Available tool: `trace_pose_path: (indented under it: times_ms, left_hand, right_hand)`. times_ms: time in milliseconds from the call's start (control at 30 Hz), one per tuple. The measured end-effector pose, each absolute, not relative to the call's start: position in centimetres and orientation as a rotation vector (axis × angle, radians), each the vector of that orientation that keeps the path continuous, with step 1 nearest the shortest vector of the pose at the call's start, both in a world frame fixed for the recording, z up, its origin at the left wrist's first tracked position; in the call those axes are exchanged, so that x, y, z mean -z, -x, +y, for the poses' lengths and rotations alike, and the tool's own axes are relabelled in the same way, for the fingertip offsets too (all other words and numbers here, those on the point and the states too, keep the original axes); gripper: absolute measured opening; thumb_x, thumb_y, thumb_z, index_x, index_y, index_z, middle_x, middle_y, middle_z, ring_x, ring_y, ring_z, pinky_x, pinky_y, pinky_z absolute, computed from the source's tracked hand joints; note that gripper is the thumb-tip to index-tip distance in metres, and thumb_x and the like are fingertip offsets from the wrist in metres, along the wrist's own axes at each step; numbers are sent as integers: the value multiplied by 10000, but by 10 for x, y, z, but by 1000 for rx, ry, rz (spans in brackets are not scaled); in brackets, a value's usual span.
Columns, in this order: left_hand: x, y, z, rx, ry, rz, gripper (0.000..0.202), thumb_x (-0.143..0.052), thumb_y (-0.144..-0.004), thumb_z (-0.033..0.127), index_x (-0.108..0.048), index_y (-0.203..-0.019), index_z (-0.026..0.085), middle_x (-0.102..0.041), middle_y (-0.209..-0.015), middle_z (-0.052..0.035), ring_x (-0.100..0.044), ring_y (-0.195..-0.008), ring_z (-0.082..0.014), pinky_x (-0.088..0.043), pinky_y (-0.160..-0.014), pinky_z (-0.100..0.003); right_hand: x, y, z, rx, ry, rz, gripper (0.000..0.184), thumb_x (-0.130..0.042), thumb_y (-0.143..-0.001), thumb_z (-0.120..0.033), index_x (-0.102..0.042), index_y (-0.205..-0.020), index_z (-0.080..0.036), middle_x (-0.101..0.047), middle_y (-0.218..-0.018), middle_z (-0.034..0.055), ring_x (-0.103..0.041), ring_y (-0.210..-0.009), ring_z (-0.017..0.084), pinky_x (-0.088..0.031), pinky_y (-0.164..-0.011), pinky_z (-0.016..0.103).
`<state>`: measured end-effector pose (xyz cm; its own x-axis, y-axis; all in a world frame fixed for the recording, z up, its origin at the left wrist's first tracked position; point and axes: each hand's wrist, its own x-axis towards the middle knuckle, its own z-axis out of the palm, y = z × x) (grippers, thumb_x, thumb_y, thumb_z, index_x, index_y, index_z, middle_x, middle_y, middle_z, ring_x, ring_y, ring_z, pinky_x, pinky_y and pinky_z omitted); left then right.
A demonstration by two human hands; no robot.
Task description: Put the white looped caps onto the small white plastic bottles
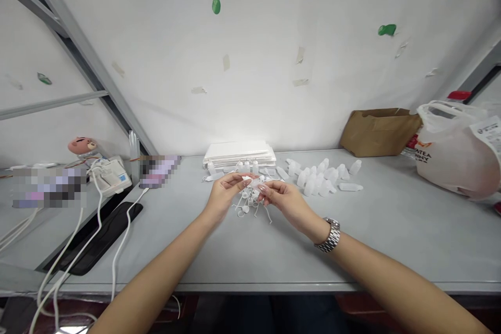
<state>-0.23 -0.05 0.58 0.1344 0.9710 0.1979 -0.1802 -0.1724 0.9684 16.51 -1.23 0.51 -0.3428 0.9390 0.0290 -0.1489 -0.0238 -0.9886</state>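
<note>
Above the middle of the grey table (250, 255), my right hand (282, 198) pinches a small translucent white squeeze bottle (257, 183) between thumb and fingers. My left hand (227, 193) meets it from the other side, thumb and fingertips closed at the bottle's white top end; whether a separate cap is there I cannot make out. Just under my hands lies a loose pile of white caps with strap tails (246, 209), partly hidden by my fingers. To the right, several similar bottles (319, 180) stand or lie in a cluster. More small bottles (255, 166) stand behind my hands.
A stack of white sheets (238, 154) rests against the wall. On the right are a brown paper bag (381, 133) and a white plastic bag (450, 156). White cables (127, 229), a black phone-like slab (104, 242) and a white power strip (113, 175) occupy the left.
</note>
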Motion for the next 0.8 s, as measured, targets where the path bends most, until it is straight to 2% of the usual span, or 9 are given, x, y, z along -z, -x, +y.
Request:
trace_pose_path:
  times_ms: [100,200,333,467,567,633,733,800]
  left_hand:
    - [-6,4,0,-1287,-1250,847,160,-672,-694,294,-674,-796,170,-689,-959,-66,-594,-955,-211,-413,-854,-324]
    - [-6,4,-1,-1285,-1260,840,175,-669,-696,302,-680,-802,163,-691,-944,-71,-601,-931,-211,-418,-842,-318]
    - [-8,3,-2,-1294,-1283,849,191,-675,-688,303,-684,-822,167,-692,-933,-68,-604,-915,-206,-417,-842,-313]
    - [-9,0,-3,-1345,-1277,900,175,-668,-694,308,-681,-803,173,-694,-913,-55,-605,-893,-194,-428,-817,-300]
    - [-8,-2,-3,-1352,-1245,916,180,-671,-686,319,-679,-791,173,-695,-904,-54,-608,-888,-199,-433,-811,-308]
    - [-7,-3,-3,-1346,-1234,909,188,-674,-682,321,-678,-788,167,-694,-913,-62,-606,-898,-206,-432,-821,-316]
    - [-6,-3,-3,-1325,-1222,905,208,-671,-681,327,-679,-804,159,-688,-945,-74,-605,-907,-219,-434,-818,-325]
    - [-7,-2,-3,-1299,-1228,895,209,-666,-685,325,-678,-809,158,-684,-965,-78,-602,-916,-225,-437,-809,-325]
  right_hand:
    - [-7,-166,-13,-1507,907,-1355,252,-631,-723,-399,-634,-741,-148,-606,-667,9,-511,-570,85,-401,-613,255]
    - [-7,-168,-12,-1702,799,-1291,313,-606,-739,-435,-609,-636,-140,-558,-570,-7,-460,-512,73,-388,-586,255]
    - [-7,-171,-10,-1959,708,-1186,371,-534,-786,-475,-620,-685,-128,-481,-470,-39,-379,-421,53,-402,-575,272]
    - [-5,-170,-8,-1762,791,-1320,354,-526,-783,-485,-596,-741,-141,-580,-618,17,-512,-532,90,-428,-610,282]
    - [-3,-167,-8,-1448,895,-1437,293,-635,-714,-413,-554,-863,-174,-586,-672,-8,-567,-606,114,-444,-648,291]
    - [-2,-165,-10,-1313,966,-1451,308,-682,-670,-377,-528,-854,-186,-576,-647,-27,-573,-604,121,-443,-623,285]
    - [-5,-164,-12,-1324,995,-1419,277,-670,-674,-399,-529,-746,-172,-584,-645,-15,-554,-576,112,-436,-600,278]
    - [-7,-165,-13,-1488,933,-1387,284,-640,-701,-425,-546,-683,-157,-575,-624,-9,-519,-543,92,-430,-599,272]
